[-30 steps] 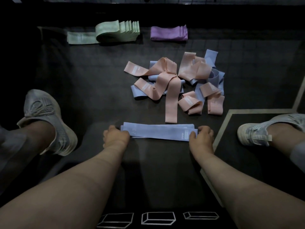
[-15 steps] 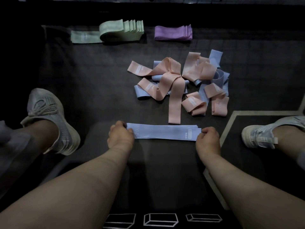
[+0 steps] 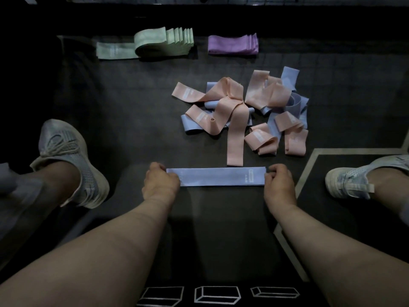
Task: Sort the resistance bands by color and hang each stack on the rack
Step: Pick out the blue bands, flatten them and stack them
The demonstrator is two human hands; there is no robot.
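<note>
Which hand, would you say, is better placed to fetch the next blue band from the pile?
Right hand, probably: the pile lies ahead, nearer it than the left hand; both grip the blue stack.

floor: dark mat (image 3: 132,107) | pale border line (image 3: 354,151) | light: dim

Gym — floor mat (image 3: 124,111), resistance bands (image 3: 215,177).

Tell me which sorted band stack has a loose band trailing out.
The mint-green fabric band stack: one band trails flat to its left. The purple fabric band stack is squared.
</note>
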